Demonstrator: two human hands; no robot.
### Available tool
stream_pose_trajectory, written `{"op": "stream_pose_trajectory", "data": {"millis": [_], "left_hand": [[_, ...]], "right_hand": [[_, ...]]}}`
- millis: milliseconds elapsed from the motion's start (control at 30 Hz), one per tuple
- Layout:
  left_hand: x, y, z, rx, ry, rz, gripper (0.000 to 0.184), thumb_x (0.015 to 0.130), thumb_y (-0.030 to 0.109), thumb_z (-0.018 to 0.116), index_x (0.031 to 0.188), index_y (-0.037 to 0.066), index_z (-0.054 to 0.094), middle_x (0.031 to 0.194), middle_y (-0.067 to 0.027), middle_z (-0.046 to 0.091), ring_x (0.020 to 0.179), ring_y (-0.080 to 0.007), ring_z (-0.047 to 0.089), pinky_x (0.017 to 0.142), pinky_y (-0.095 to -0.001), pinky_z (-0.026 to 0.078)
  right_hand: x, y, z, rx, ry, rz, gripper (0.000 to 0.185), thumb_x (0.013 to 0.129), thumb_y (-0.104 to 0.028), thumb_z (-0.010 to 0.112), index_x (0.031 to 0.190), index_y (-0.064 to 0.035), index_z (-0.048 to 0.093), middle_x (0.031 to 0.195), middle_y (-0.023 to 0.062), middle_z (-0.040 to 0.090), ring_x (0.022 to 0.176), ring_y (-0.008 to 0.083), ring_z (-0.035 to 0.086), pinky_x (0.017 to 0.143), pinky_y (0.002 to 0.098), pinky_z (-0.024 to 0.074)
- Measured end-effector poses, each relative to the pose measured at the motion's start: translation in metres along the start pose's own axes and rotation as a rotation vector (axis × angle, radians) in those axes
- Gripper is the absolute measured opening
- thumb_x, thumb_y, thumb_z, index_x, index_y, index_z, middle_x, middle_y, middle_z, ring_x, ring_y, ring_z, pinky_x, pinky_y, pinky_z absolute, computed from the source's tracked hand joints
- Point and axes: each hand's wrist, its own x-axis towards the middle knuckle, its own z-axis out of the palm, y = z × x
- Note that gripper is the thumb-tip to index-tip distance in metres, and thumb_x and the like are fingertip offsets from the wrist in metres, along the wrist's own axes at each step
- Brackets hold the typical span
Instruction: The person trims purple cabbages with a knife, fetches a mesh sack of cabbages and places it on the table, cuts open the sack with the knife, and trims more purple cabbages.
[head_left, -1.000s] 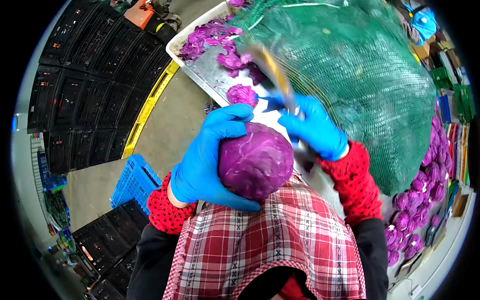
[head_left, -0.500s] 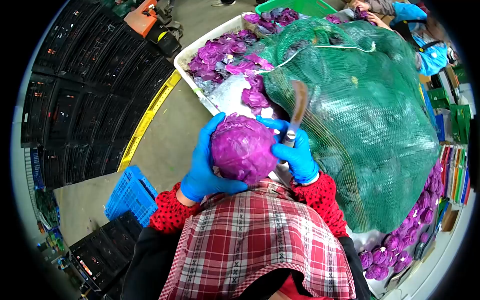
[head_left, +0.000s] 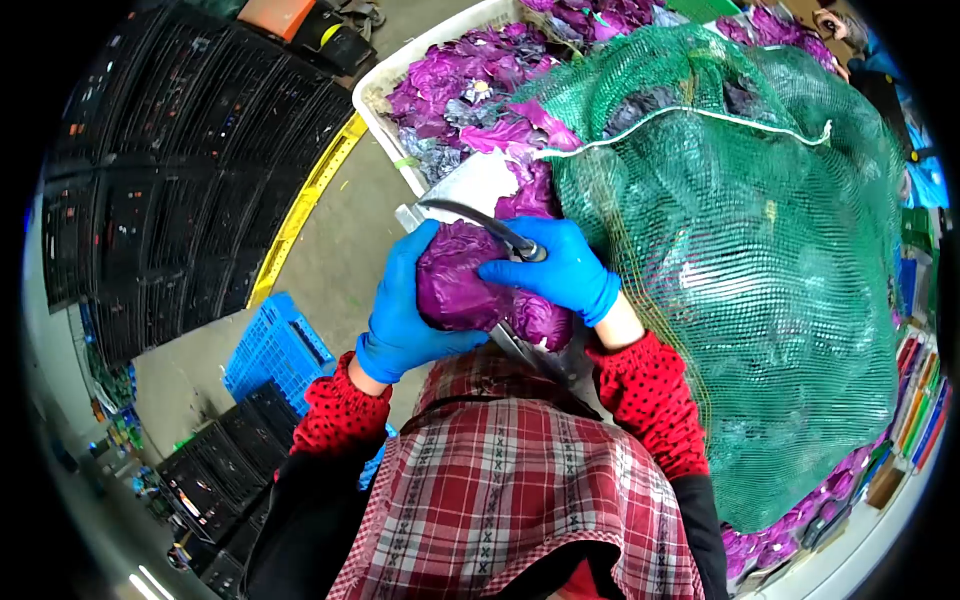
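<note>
A red cabbage [head_left: 458, 278] rests in my left hand [head_left: 402, 315], gloved in blue, with the fingers curled around its left side and the thumb beneath it. My right hand [head_left: 568, 268], also in a blue glove, grips a curved knife [head_left: 470, 212] by its handle. The blade points left across the cabbage's far side, and my right thumb lies against the cabbage. Under my right hand is another purple piece [head_left: 540, 322]; whether it is a loose leaf or a second head I cannot tell.
A white bin [head_left: 375, 100] of purple leaves [head_left: 470, 70] stands ahead. A large green mesh sack [head_left: 740, 290] fills the right side, with more cabbages [head_left: 770, 545] beyond it. Black crates [head_left: 150, 190] and a blue crate [head_left: 275, 350] are at left. Part of another person's hand [head_left: 830, 22] shows at far right.
The knife has swung from pointing up and away to lying leftward across the cabbage. My right hand has turned and moved over toward the cabbage. The view has shifted slightly.
</note>
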Motion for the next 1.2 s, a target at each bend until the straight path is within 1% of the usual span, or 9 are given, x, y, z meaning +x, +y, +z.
{"op": "stream_pose_trajectory", "data": {"millis": [133, 267, 333, 433, 533, 600, 733, 1067, 1200], "left_hand": [[0.002, -0.021, -0.007, -0.218, 0.001, -0.159, 0.1, 0.057, 0.021, 0.09, 0.14, 0.004, 0.037, 0.131, -0.0152, 0.049, 0.121, -0.0312, 0.051, 0.104, -0.0401, 0.041], [0.003, -0.012, 0.024, -1.576, 0.002, -0.813, 0.074, 0.089, 0.057, 0.052, 0.141, 0.006, 0.04, 0.139, -0.0158, 0.047, 0.124, -0.0315, 0.05, 0.101, -0.0446, 0.045], [0.005, -0.007, 0.038, -1.553, 0.009, -0.829, 0.088, 0.087, 0.075, 0.032, 0.142, 0.007, 0.039, 0.135, -0.0205, 0.051, 0.117, -0.0351, 0.056, 0.09, -0.0482, 0.052], [0.0, -0.028, 0.057, -1.746, -0.471, -0.827, 0.099, 0.082, 0.084, 0.021, 0.141, 0.007, 0.042, 0.114, -0.028, 0.063, 0.089, -0.04, 0.067, 0.069, -0.0465, 0.055], [0.011, -0.038, 0.04, -0.685, -0.512, -0.959, 0.075, 0.088, 0.069, 0.046, 0.121, 0.003, 0.056, 0.099, -0.021, 0.067, 0.083, -0.0271, 0.068, 0.064, -0.038, 0.054], [0.006, -0.058, 0.051, 0.108, 0.017, -0.273, 0.062, 0.078, 0.031, 0.079, 0.125, 0.001, 0.052, 0.098, -0.0087, 0.062, 0.084, -0.0173, 0.061, 0.07, -0.0306, 0.052], [0.056, -0.053, 0.025, -0.076, -0.125, 0.05, 0.114, 0.062, 0.022, 0.09, 0.149, 0.0, 0.02, 0.141, -0.0159, 0.041, 0.129, -0.0272, 0.043, 0.108, -0.0389, 0.037], [0.033, -0.06, 0.06, -0.655, -0.12, -0.218, 0.08, 0.075, 0.005, 0.077, 0.144, 0.003, 0.035, 0.137, -0.0118, 0.046, 0.124, -0.0219, 0.047, 0.105, -0.036, 0.04], [0.026, -0.029, 0.052, -1.41, -0.097, -0.421, 0.073, 0.086, 0.031, 0.068, 0.143, 0.002, 0.034, 0.139, -0.0165, 0.045, 0.12, -0.0304, 0.054, 0.104, -0.0437, 0.044]], "right_hand": [[0.031, 0.031, -0.014, 0.345, 0.15, 0.277, 0.03, 0.087, -0.029, 0.072, 0.101, -0.0026, 0.071, 0.082, 0.0071, 0.07, 0.073, 0.0074, 0.06, 0.066, 0.0257, 0.0494], [0.024, 0.024, -0.012, 0.334, 0.161, 0.192, 0.036, 0.093, -0.031, 0.065, 0.115, -0.0018, 0.067, 0.08, -0.0027, 0.064, 0.068, 0.0058, 0.055, 0.061, 0.0229, 0.0463], [-0.008, -0.003, -0.016, 0.418, 0.044, 0.36, 0.039, 0.094, -0.03, 0.064, 0.121, -0.0028, 0.064, 0.075, -0.005, 0.059, 0.063, 0.0038, 0.051, 0.056, 0.0202, 0.0424], [-0.051, 0.013, 0.006, 0.444, 0.248, 0.312, 0.052, 0.088, -0.031, 0.07, 0.13, -0.0031, 0.054, 0.084, -0.0015, 0.062, 0.069, 0.0075, 0.055, 0.063, 0.0234, 0.0463], [-0.063, 0.031, 0.013, 0.205, 0.386, 0.55, 0.054, 0.083, -0.024, 0.075, 0.129, -0.0033, 0.055, 0.105, 0.0043, 0.066, 0.088, 0.0115, 0.059, 0.08, 0.0278, 0.049], [-0.064, 0.029, 0.019, 0.232, 0.473, 0.456, 0.052, 0.084, -0.021, 0.075, 0.129, -0.0034, 0.055, 0.107, 0.0031, 0.065, 0.09, 0.0109, 0.058, 0.08, 0.0281, 0.0489], [-0.058, 0.027, 0.021, 0.255, 0.498, 0.337, 0.051, 0.087, -0.019, 0.072, 0.132, -0.0035, 0.054, 0.108, 0.0039, 0.065, 0.091, 0.01, 0.059, 0.081, 0.0258, 0.0481], [-0.094, 0.039, 0.028, 0.483, 0.546, 0.331, 0.035, 0.098, -0.029, 0.057, 0.125, -0.0089, 0.063, 0.067, -0.0065, 0.052, 0.051, 0.0019, 0.041, 0.047, 0.0203, 0.0344], [-0.089, 0.019, 0.036, 0.442, 0.563, 0.138, 0.048, 0.093, -0.014, 0.063, 0.138, -0.0037, 0.049, 0.122, 0.0053, 0.061, 0.104, 0.0115, 0.058, 0.09, 0.0262, 0.0467]]}}
